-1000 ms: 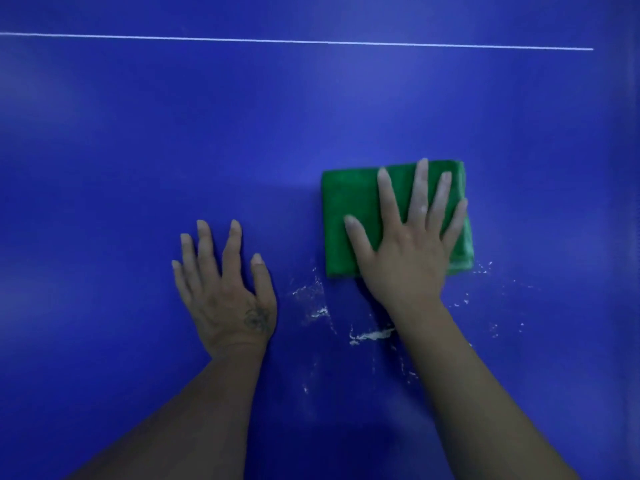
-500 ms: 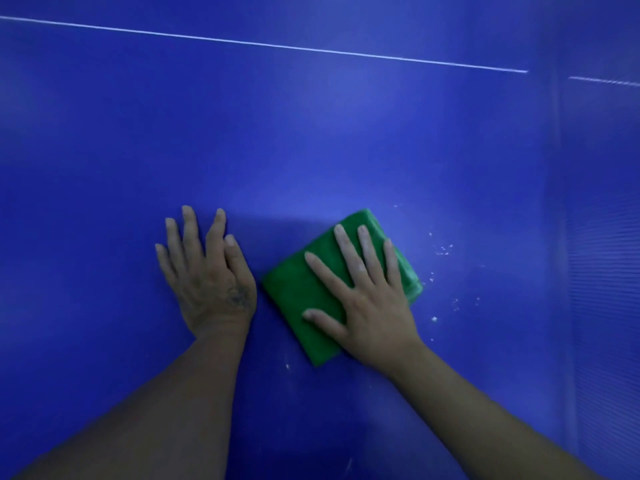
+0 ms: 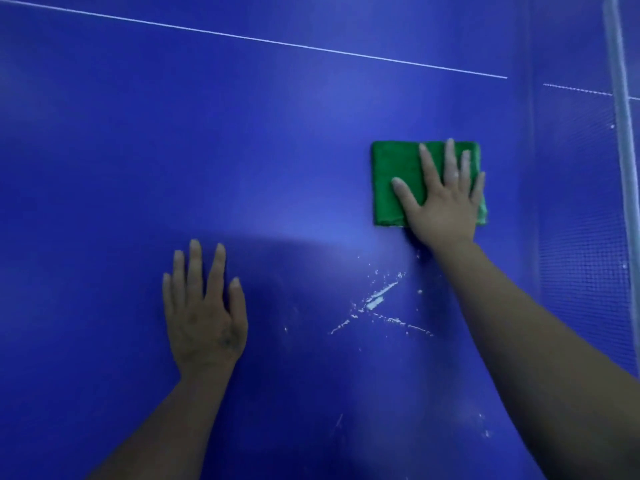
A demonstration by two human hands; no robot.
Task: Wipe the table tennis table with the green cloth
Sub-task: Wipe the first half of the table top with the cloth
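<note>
The blue table tennis table [image 3: 173, 150] fills the view. A folded green cloth [image 3: 391, 181] lies flat on it at the right of centre. My right hand [image 3: 443, 202] presses down on the cloth's right half with fingers spread. My left hand [image 3: 204, 313] rests flat on the bare table at the lower left, fingers apart, holding nothing. White streaks and specks of residue [image 3: 377, 303] lie on the table between the two hands, just below the cloth.
A thin white line [image 3: 277, 43] crosses the table at the top. The net [image 3: 585, 237], with its white top band [image 3: 620, 98], stands along the right edge, close to the cloth.
My right hand has pushed the cloth away and to the right, from beside the left hand towards the net, turning it square. White streaks now show where it was. The left hand stays planted.
</note>
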